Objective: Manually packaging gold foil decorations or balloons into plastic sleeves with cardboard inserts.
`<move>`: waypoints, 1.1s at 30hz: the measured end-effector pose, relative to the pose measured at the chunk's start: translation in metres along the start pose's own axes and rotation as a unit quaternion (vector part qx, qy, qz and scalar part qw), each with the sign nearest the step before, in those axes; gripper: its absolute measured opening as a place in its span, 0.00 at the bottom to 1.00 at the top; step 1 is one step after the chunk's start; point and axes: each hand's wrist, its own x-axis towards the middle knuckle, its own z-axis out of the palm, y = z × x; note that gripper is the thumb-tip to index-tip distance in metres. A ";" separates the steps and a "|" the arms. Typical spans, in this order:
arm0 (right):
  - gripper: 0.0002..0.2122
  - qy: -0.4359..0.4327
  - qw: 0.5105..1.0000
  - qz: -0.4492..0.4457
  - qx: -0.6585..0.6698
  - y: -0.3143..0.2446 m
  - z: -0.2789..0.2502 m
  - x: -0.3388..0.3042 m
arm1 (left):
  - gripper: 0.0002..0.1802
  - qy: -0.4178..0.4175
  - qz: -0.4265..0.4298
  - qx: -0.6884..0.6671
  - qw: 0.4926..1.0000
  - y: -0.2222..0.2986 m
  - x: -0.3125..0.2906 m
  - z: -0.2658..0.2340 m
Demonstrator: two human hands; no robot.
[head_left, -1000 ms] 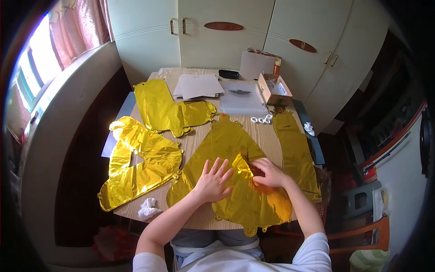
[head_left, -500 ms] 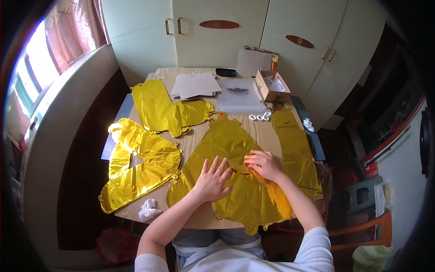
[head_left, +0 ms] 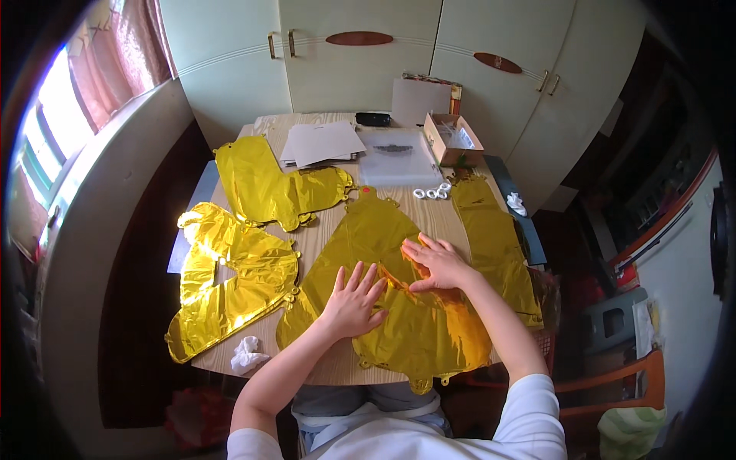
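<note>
A large flat gold foil balloon (head_left: 368,230), narrow at the far end and wide at the near end, lies in front of me, its tabbed near edge at the table's front. My left hand (head_left: 353,303) rests palm down on its left middle, fingers spread. On its right middle my right hand (head_left: 437,264) lies open, thumb apart from the fingers. Between the hands runs a creased, orange-glinting foil fold (head_left: 395,280). The part of the foil beneath both palms is hidden.
More flat gold foil balloons lie around: a bent one (head_left: 268,184) far left, a shiny one (head_left: 238,268) near left, a long one (head_left: 494,245) right. Behind are paper sheets (head_left: 322,144), a clear plastic sheet (head_left: 395,165), white rings (head_left: 432,192) and a box (head_left: 452,142). Crumpled tissue (head_left: 247,355) sits front left.
My right hand has gone from bent fingers at the foil's middle edge to lying spread and flatter, a little farther forward. The round foil patch there has changed into a narrow crease.
</note>
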 end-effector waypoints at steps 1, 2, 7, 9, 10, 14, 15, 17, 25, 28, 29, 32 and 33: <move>0.49 -0.007 1.000 0.002 -0.004 -0.001 -0.001 0.001 | 0.38 0.002 0.000 -0.001 1.000 0.000 0.000 0.000; 0.50 -0.013 1.000 0.005 -0.008 -0.001 -0.001 0.002 | 0.37 0.004 -0.003 -0.003 1.000 -0.001 0.001 -0.002; 0.52 -0.023 1.000 0.010 -0.003 -0.002 -0.001 0.002 | 0.27 0.104 -0.083 0.022 0.991 0.014 0.018 -0.024; 0.52 -0.027 1.000 0.015 0.003 -0.006 -0.007 0.000 | 0.22 0.138 -0.017 0.021 0.990 0.026 0.039 -0.034; 0.51 -0.033 0.999 0.019 -0.002 -0.005 -0.008 0.000 | 0.23 0.122 0.017 0.010 0.992 0.031 0.051 -0.031; 0.50 -0.046 0.999 0.027 -0.007 -0.007 -0.007 0.005 | 0.24 -0.001 0.097 -0.079 0.992 0.039 0.072 -0.014; 0.50 -0.051 0.998 0.031 -0.001 -0.006 -0.004 0.004 | 0.24 -0.002 0.085 -0.101 0.991 0.038 0.073 -0.007; 0.51 -0.028 0.999 0.021 -0.017 0.005 0.005 0.004 | 0.24 -0.002 0.061 -0.144 0.988 0.031 0.074 0.004; 0.56 -0.019 0.999 0.026 0.039 -0.001 0.000 0.001 | 0.29 -0.002 0.030 -0.068 0.997 0.005 0.078 0.013; 0.57 -0.030 0.999 0.031 0.024 -0.003 -0.004 0.001 | 0.32 -0.012 0.025 -0.034 0.999 0.004 0.078 0.012; 0.58 -0.030 0.999 0.029 0.020 -0.003 -0.003 0.001 | 0.33 -0.007 0.025 -0.024 0.999 0.005 0.076 0.013; 0.57 -0.024 0.999 0.020 0.014 -0.003 0.000 -0.002 | 0.34 0.004 0.024 -0.003 1.000 0.007 0.075 0.013; 0.57 -0.022 1.000 0.015 0.016 -0.004 0.002 -0.005 | 0.34 0.001 0.021 -0.004 1.000 0.006 0.074 0.014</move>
